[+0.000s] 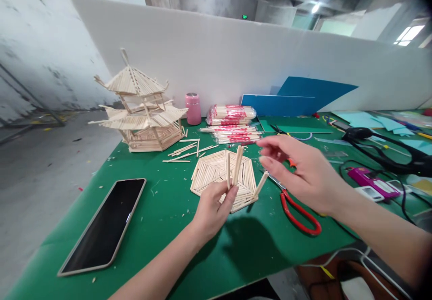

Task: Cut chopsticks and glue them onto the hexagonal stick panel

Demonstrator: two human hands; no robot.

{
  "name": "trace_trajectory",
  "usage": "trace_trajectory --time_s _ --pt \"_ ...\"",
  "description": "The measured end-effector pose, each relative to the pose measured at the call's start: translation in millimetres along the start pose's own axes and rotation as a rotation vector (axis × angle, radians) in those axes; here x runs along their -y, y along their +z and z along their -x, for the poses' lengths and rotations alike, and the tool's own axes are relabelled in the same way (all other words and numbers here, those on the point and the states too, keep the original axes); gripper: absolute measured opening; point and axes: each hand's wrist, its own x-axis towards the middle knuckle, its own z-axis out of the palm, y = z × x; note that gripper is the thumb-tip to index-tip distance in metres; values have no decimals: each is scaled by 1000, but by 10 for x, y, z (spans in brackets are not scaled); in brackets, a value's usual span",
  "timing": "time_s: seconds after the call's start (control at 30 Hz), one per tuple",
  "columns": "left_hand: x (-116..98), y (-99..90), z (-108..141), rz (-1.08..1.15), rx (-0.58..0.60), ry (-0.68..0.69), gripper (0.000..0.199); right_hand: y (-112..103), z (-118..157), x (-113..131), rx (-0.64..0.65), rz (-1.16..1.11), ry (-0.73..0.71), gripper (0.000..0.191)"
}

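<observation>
My left hand point(212, 210) is closed on a few short wooden sticks point(238, 165), which stand upright from between thumb and fingers. Below and behind that hand lies a flat hexagonal panel of wooden sticks point(207, 174), laid in rings with spokes. At its right corner a short stick point(261, 185) stands up, leaning slightly right. My right hand point(300, 171) hovers to the right of the panel, above the scissors point(300, 216) with red handles. Its fingers are loosely bent and apart from the thumb, with nothing visible in them.
A stick pagoda model point(145, 120) stands back left, with loose sticks point(184, 151) beside it. Behind are a pink bottle-like container point(193, 109), bagged sticks point(232, 115) and blue boards point(280, 104). A phone point(104, 225) lies left; a purple device point(373, 183) and cables are right.
</observation>
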Motion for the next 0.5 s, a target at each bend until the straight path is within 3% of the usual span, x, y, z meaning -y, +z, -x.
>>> trace_trajectory --time_s 0.1,0.2,0.33,0.5 --pt "-17 -5 -16 -40 -8 16 22 138 -167 169 28 -241 -72 33" --pt "-18 -4 -29 -47 -1 14 25 329 -200 159 82 -464 -28 35" --pt "6 -69 4 -38 23 56 16 567 -95 76 109 -715 58 39" --pt "-28 -332 49 -54 -96 132 18 809 109 45 83 -884 111 40"
